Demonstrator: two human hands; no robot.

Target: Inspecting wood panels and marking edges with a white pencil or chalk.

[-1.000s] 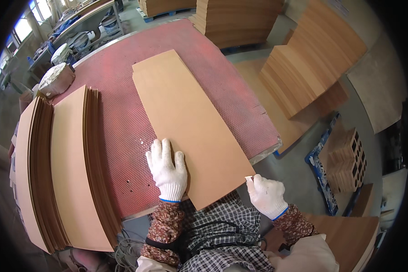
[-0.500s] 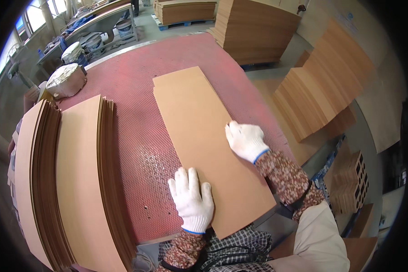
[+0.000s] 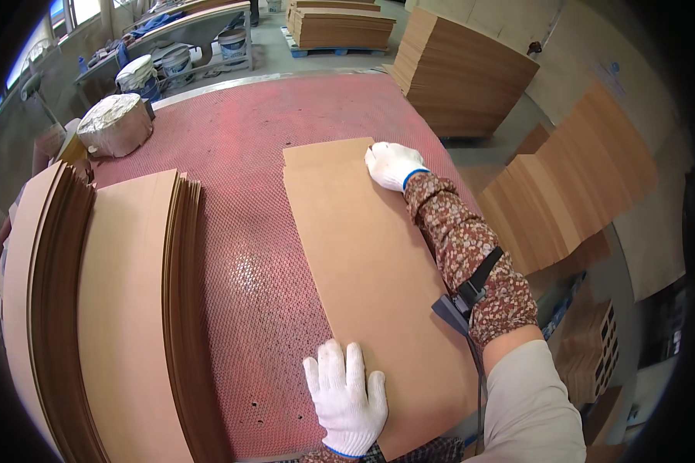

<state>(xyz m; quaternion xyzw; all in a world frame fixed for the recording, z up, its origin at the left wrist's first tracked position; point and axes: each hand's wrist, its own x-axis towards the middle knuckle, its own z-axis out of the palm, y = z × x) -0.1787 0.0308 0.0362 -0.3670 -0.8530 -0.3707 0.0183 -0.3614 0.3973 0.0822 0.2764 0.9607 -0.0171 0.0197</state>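
Note:
A long tan wooden board lies lengthwise on the red textured tabletop, and an offset edge at its far left corner suggests another sheet beneath. My right hand, in a white knit glove with a blue cuff, is closed at the board's far right corner, its fingers curled over the edge. Near the front, my left hand in a matching glove rests on the board's left edge, fingers stretched out and slightly spread. A black strap with a grey clip sits around my right forearm over the flowered sleeve.
Two stacks of similar boards, one at the far left and one beside it, stand on the table's left. A wrapped round bundle sits behind them. Tall panel stacks and leaning boards stand beyond the right edge.
My right hand has slid away from me along the board's right edge to its far corner. My left hand sits lower in view, still flat on the left edge. The whole view has shifted.

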